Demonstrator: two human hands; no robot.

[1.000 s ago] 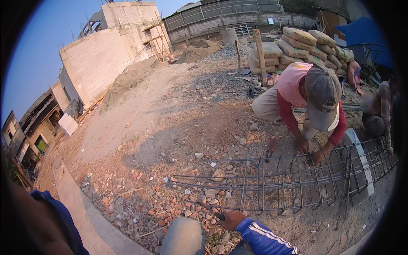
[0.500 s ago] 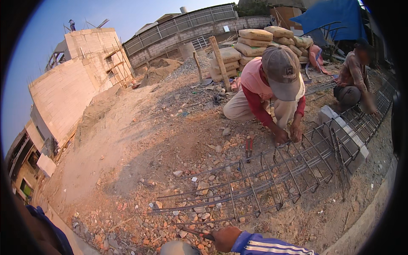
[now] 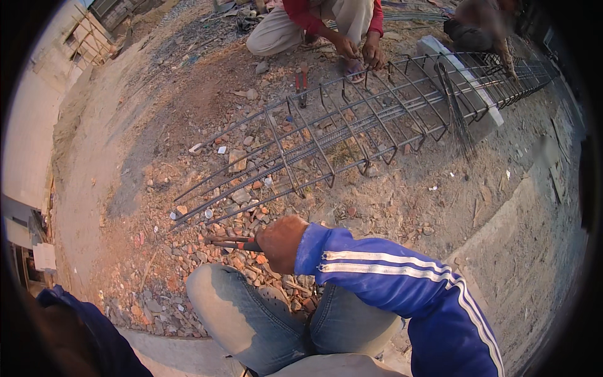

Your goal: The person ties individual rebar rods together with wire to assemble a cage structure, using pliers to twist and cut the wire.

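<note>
My right hand (image 3: 281, 242) is at 6 o'clock, fist closed around red-handled pliers (image 3: 231, 242) that point toward 9 over the rubble (image 3: 188, 276), just above my knee (image 3: 232, 308). My left hand can't be seen; only a dark sleeve (image 3: 81, 333) at 7. The rebar cage (image 3: 352, 132) lies from centre out to 2 o'clock, near the pliers but not touching. At 12 a co-worker's hands (image 3: 358, 53) rest on the cage; another pair of pliers (image 3: 301, 80) lies beside them.
</note>
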